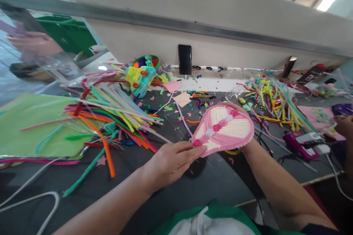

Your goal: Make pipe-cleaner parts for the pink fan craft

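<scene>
A pink-rimmed, heart-like pipe-cleaner piece [234, 136] is held up over the dark tabletop, its cream and pink ribs crossed by a row of pink and lilac flowers. My left hand [172, 159] pinches its narrow left end, fingers over the front edge. Behind the piece, my right hand [237, 108] supports the broad right side; most of that hand is hidden, with some fingers showing above the top rim. A lilac pipe cleaner [184, 119] runs up from beside the left fingertips.
Pipe-cleaner bundles [116, 108] lie left beside a green sheet [41, 125]. A phone [185, 60] leans on the back panel. More pipe cleaners [271, 99] and a purple power strip [299, 146] are at right, near another person's hand [345, 127].
</scene>
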A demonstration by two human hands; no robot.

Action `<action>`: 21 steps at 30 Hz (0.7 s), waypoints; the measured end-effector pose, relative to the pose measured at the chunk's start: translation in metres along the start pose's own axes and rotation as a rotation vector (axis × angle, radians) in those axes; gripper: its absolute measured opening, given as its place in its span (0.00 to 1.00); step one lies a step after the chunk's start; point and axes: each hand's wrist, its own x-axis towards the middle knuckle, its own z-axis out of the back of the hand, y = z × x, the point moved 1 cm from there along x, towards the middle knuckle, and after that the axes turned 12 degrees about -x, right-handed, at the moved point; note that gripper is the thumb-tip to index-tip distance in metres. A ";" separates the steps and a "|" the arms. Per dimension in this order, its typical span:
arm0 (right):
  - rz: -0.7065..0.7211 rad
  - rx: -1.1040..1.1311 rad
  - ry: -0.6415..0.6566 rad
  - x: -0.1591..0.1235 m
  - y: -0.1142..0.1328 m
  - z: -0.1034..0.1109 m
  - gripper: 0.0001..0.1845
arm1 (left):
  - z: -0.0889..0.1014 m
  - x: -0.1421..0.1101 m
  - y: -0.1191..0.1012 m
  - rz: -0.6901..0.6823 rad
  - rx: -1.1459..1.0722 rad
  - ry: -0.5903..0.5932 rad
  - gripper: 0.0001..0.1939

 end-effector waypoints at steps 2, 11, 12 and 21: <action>0.007 0.064 -0.002 -0.002 0.001 -0.001 0.13 | 0.000 -0.001 0.000 -0.027 0.065 0.018 0.23; 0.092 0.140 -0.094 -0.003 -0.012 -0.004 0.14 | -0.002 0.004 -0.004 -0.106 0.259 0.076 0.19; 0.097 0.136 -0.099 -0.003 -0.013 -0.004 0.14 | -0.002 0.004 -0.004 -0.112 0.267 0.074 0.18; 0.106 0.143 -0.096 -0.002 -0.013 -0.003 0.14 | -0.005 0.002 -0.001 -0.119 0.287 0.078 0.18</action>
